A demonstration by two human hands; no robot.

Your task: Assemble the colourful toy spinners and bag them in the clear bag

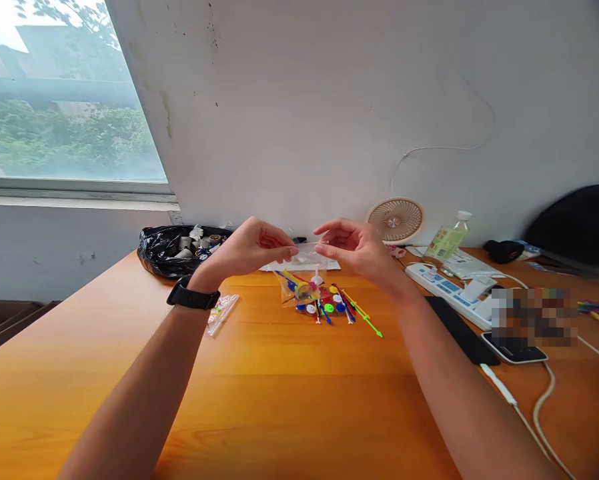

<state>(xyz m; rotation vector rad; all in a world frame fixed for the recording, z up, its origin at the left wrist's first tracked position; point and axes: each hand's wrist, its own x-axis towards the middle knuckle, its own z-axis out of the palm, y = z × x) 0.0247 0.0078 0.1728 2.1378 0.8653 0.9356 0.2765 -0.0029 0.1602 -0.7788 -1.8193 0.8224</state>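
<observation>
Head view:
1. Pinching a clear bag (pixel 299 273) by its upper left edge, between thumb and forefinger of the left hand (pixel 259 247).
2. Resting the thumb of the right hand (pixel 352 247) at the opposite corner, leaving that grip's closure impossible to tell.
3. Hanging bottom downward between both hands, with a roughly level top edge; carrying a yellow piece (pixel 294 283) slanting down rightward.
4. Reaching forward with converging forearms, pointing fingers inward.
5. Overlapping coloured pieces (pixel 329 308) on the table (pixel 279 413).
</observation>
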